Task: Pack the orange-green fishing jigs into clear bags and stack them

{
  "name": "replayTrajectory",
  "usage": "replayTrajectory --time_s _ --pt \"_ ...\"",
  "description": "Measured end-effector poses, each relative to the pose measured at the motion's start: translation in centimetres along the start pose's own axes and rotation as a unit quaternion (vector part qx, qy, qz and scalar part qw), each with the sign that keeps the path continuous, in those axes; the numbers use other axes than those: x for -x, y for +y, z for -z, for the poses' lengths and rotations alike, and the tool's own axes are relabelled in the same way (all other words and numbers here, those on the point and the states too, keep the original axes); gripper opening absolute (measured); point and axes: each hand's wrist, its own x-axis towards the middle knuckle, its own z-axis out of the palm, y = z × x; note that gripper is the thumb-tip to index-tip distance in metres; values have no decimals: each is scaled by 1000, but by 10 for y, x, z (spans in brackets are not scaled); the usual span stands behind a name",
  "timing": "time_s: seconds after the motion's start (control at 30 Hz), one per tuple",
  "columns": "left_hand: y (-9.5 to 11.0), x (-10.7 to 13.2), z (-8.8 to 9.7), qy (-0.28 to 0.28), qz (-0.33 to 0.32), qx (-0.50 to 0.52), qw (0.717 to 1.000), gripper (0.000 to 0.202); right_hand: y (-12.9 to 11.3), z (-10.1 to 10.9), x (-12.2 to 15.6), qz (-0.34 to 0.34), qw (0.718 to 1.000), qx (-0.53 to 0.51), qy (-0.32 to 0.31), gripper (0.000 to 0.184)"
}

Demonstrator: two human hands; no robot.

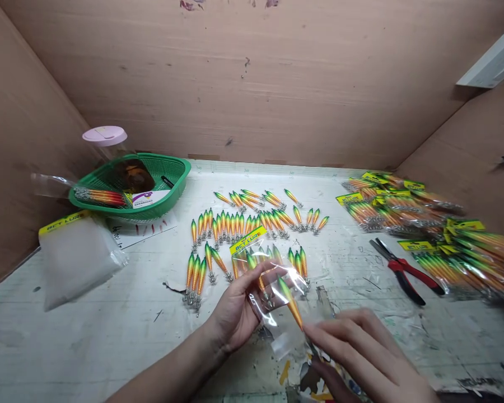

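My left hand (237, 313) is closed around a clear plastic bag (262, 313) whose yellow header reads BCT LURE. The bag lies tilted, its open end toward me. Between the fingers and thumb of my right hand (363, 347) is the lower end of a green-to-orange fishing lure (291, 305). That lure slants across the bag's open end; whether its tip is inside or over the plastic I cannot tell. Part of the right hand is blurred. Beyond the bag, several similar lures (224, 226) with metal hook crowns lie in loose rows.
Filled lure packets (479, 254) are heaped at the right, beside red-handled pliers (403, 268). On the left stand a green basket (178, 173), holding a pink-lidded cup (105, 136), and a stack of clear bags (78, 257). Cardboard walls (252, 101) enclose the white work surface.
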Motion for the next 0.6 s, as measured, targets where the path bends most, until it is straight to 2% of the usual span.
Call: replayTrajectory --time_s 0.1,0.17,0.3,0.37,0.47,0.53,0.6 --pt "-2 2 -1 1 13 -2 1000 22 1 -15 -5 13 995 89 38 31" --pt "-3 3 -2 -3 24 4 1000 24 1 -23 -2 31 991 121 41 28" --pt "-5 3 -2 -20 31 0 999 27 -3 -37 3 16 986 147 78 35" --pt "-6 3 -1 -22 34 -4 999 27 -5 -39 3 -4 986 133 103 38" --pt "-5 3 0 -21 41 2 999 30 1 -33 0 -23 990 52 132 37" --pt "-3 4 -1 -15 39 6 999 34 15 -25 0 -76 983 6 167 35" --pt "1 6 -4 -1 32 10 999 35 36 -22 2 -140 977 6 162 25"
